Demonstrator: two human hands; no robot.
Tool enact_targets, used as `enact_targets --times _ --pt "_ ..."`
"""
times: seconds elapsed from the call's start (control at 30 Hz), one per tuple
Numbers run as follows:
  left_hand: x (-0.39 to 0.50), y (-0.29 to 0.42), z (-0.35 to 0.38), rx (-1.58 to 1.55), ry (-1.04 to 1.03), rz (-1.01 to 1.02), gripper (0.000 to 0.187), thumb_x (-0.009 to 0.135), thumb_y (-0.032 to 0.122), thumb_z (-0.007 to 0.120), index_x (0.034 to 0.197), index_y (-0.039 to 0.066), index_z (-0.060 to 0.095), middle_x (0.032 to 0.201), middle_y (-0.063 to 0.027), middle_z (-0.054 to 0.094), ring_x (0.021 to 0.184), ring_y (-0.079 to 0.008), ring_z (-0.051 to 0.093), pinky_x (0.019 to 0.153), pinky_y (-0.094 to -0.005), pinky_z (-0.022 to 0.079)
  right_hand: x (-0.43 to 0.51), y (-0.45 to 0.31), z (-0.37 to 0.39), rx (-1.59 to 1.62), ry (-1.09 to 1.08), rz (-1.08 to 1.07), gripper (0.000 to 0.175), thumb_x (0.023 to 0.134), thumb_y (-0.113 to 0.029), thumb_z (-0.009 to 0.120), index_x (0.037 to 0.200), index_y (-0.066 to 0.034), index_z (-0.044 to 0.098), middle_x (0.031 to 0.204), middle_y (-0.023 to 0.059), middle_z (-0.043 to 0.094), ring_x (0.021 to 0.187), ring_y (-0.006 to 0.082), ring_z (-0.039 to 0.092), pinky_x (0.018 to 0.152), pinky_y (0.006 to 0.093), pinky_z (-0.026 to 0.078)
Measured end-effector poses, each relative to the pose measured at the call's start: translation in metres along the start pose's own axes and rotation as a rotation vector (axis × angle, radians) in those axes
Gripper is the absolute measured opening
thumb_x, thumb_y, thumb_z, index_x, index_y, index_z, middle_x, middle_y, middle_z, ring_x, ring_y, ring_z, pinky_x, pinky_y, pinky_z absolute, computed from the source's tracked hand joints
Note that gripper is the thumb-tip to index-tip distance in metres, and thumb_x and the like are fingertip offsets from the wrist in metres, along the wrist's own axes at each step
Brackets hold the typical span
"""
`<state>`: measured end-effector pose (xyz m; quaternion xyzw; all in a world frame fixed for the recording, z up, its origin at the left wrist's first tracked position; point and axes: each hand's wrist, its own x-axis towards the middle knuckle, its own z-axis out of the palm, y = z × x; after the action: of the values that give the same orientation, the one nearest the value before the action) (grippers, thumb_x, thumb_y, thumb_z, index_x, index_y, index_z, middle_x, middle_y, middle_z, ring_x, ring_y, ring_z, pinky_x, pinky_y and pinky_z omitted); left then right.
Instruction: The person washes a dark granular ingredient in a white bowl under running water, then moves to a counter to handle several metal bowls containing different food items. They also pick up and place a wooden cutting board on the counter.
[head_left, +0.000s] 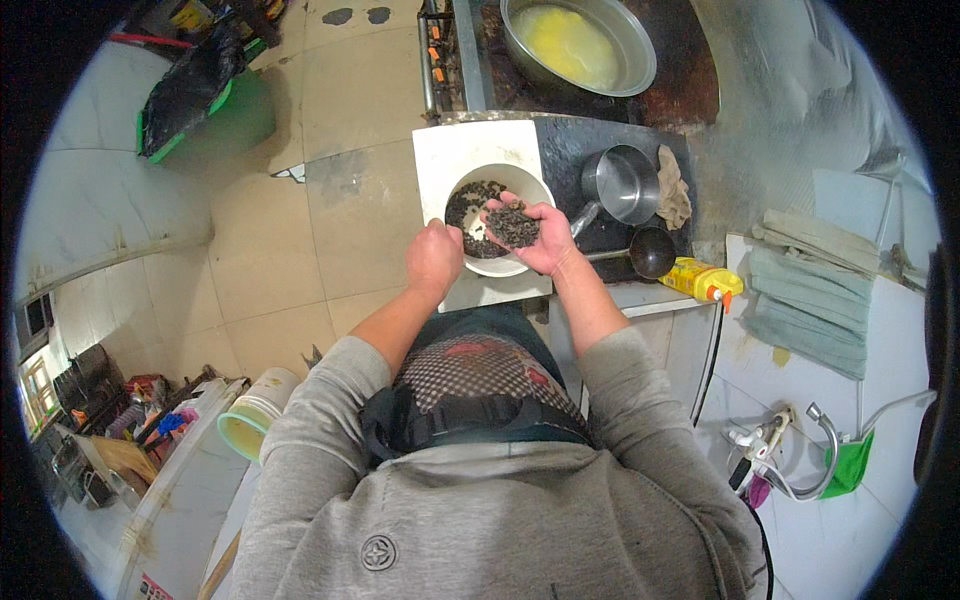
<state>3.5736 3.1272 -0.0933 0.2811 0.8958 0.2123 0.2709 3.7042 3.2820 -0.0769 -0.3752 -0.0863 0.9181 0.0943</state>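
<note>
A white round tub (534, 180) stands on a white board (439, 150) in front of me. Dark, small dried pieces (463, 212) cover much of its bottom, and some pale bottom shows through. My left hand (435, 257) is closed on the tub's near left rim. Palm up over the tub's right side, my right hand (553, 238) cups a heap of the same dark pieces (514, 227) with its fingers curled around it. What exactly the pieces are I cannot tell.
Right of the tub are a metal saucepan (622, 187), a ladle (652, 253), a brown cloth (673, 187) and a yellow bottle (694, 277). Beyond it, a large metal pot (641, 64) holds yellowish liquid. A green bin (240, 112) stands on the floor at left; towels (810, 300) hang right.
</note>
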Motion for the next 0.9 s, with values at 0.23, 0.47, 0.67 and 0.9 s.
enact_targets --times 0.23,0.47,0.67,0.9 --pt "0.0006 0.0011 -0.0011 -0.007 -0.001 -0.005 0.033 0.092 0.026 0.05 0.085 -0.003 0.063 0.085 -0.0291 0.067 0.08 -0.0456 0.066 0.074 -0.0538 0.053 0.0001 -0.0003 -0.0018 -0.044 -0.002 -0.015 0.046 0.086 -0.013 0.039 0.128 0.0 0.053 0.13 0.0234 0.058 0.125 0.0423 0.053 0.106 0.0561 0.044" --pt "-0.0011 0.0032 -0.0049 0.003 -0.017 -0.019 0.033 0.092 0.027 0.049 0.086 -0.002 0.063 0.086 -0.0284 0.067 0.081 -0.0454 0.066 0.075 -0.0534 0.053 0.0021 -0.0002 0.0002 -0.074 0.123 -0.015 0.039 0.099 -0.02 0.032 0.127 -0.0008 0.052 0.129 0.0234 0.059 0.119 0.0384 0.059 0.101 0.0534 0.049" --pt "-0.0006 0.0027 -0.0047 -0.008 -0.006 -0.008 0.034 0.093 0.027 0.049 0.085 -0.003 0.062 0.085 -0.0281 0.067 0.081 -0.0446 0.066 0.075 -0.0533 0.053 0.0012 0.0003 -0.0002 -0.083 0.123 -0.016 0.044 0.105 -0.029 0.028 0.126 0.0029 0.05 0.125 0.0248 0.06 0.115 0.0373 0.06 0.1 0.0523 0.05" --pt "-0.0005 0.001 -0.005 -0.01 -0.021 0.006 0.034 0.093 0.027 0.049 0.086 -0.003 0.063 0.085 -0.0285 0.067 0.082 -0.0449 0.066 0.075 -0.0533 0.053 0.0012 0.0032 -0.0052 -0.1 0.149 -0.055 0.05 0.107 -0.038 0.028 0.129 0.0023 0.048 0.125 0.0234 0.06 0.116 0.0349 0.059 0.099 0.0499 0.05"
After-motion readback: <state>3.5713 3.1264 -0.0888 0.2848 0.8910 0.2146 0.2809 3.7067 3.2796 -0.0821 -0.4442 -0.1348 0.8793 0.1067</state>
